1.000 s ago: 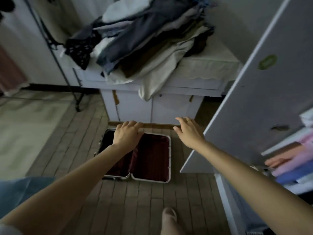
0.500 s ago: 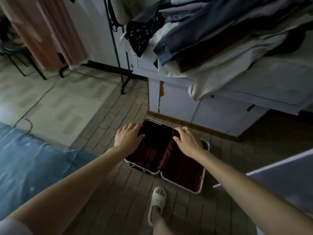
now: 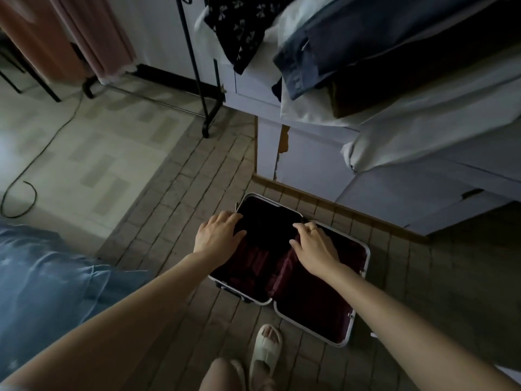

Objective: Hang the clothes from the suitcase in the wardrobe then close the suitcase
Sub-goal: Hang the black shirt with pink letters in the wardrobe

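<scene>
Two hands reach down to the open dark red suitcase with a silver rim (image 3: 361, 266), which lies flat on the brick floor (image 3: 180, 210) beside the pale cupboard (image 3: 310, 153). The left hand (image 3: 217, 235) rests with loose fingers on the far left edge. The right hand (image 3: 315, 246) touches the middle fold, fingers spread. Both halves look empty, so the clothes seem to be out. Closing the lid is the job left, I think
</scene>
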